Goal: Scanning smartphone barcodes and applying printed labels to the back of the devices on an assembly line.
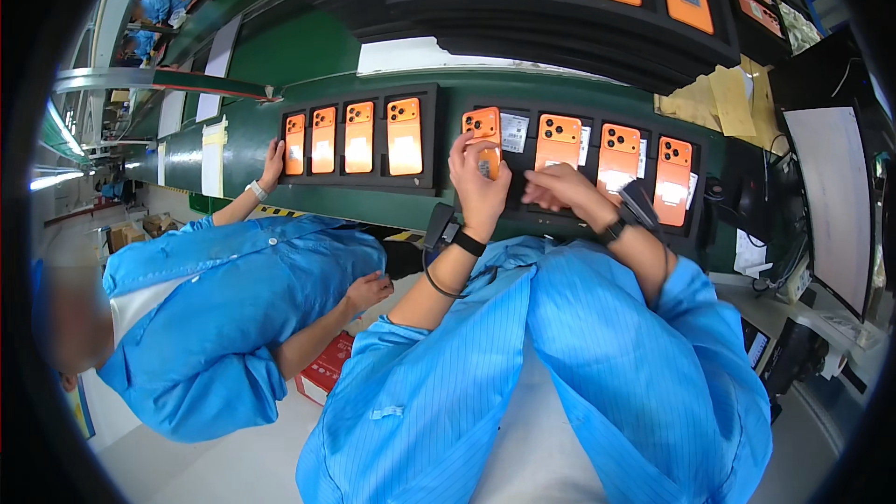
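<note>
- On the green counter, a black tray carries four orange phones.
- Left hand spans the leftmost phone, thumb and fingers at opposite edges; whether it grips is unclear.
- Right hand hovers near it, fingers loose, grasping nothing visible.

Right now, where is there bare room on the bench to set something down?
Bare green bench lies between the co-worker's hand and the yellow-edged sheet; a narrow strip separates the left tray from the right tray. Crowded: the right tray, where orange phones, left hand and right hand cluster, and the stacked trays beyond.
</note>
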